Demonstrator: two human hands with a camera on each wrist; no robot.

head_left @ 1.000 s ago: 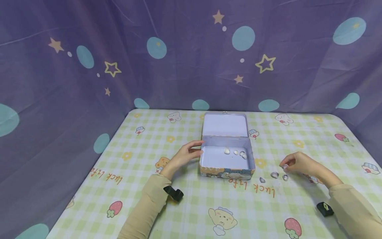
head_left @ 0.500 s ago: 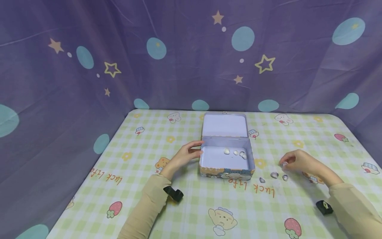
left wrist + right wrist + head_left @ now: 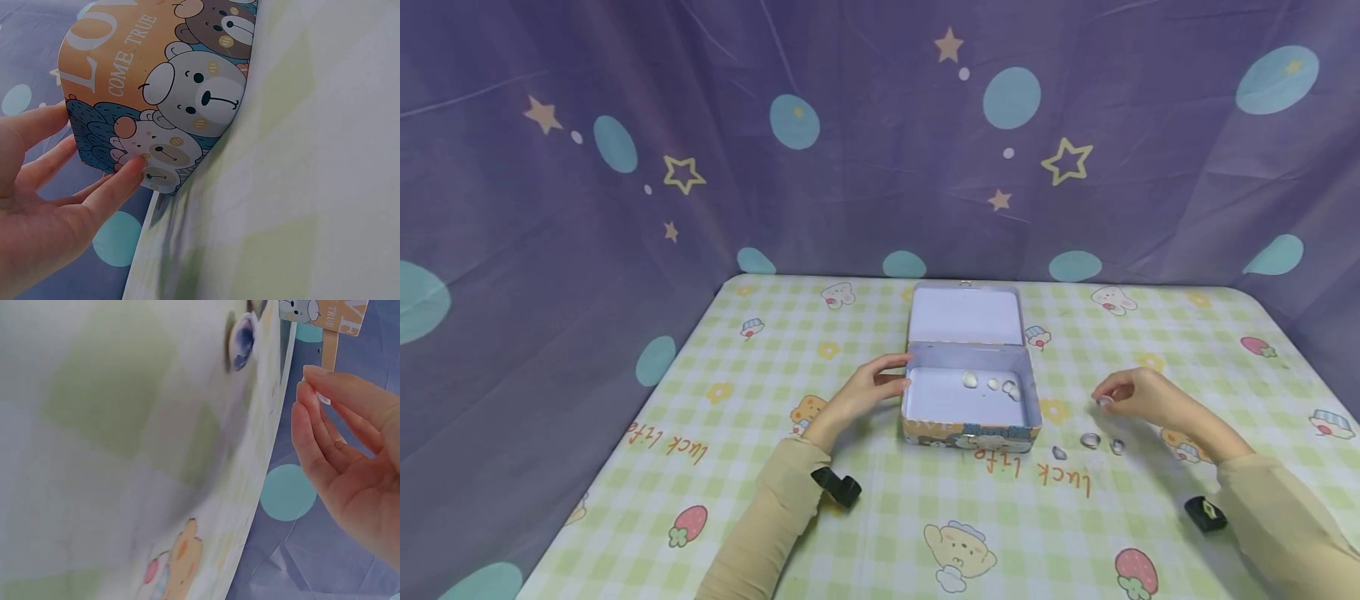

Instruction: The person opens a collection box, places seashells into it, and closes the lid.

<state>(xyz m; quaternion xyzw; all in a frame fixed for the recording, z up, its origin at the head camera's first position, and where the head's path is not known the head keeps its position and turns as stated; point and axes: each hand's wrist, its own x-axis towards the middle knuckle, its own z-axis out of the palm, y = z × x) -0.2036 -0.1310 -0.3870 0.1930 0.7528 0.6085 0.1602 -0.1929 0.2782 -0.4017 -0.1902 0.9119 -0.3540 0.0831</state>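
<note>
My right hand pinches a small seashell between thumb and fingers, above the cloth right of the tin box. Only a pale edge of this shell shows in the right wrist view. With its lid raised at the back, the tin box stands in the middle. Fingertips of my left hand rest against its left side, the fingers fairly straight. That side, printed with bears, fills the top of the left wrist view. Several pale shells lie inside, toward the back right.
Between the box and my right hand, more shells lie on the checked tablecloth: a dark-centred one, one to its right and one nearer the box. A purple curtain hangs behind the table.
My right hand has lifted the pinched shell off the cloth and moved slightly left and away from me. My left hand, the box and the other shells stay in place.
</note>
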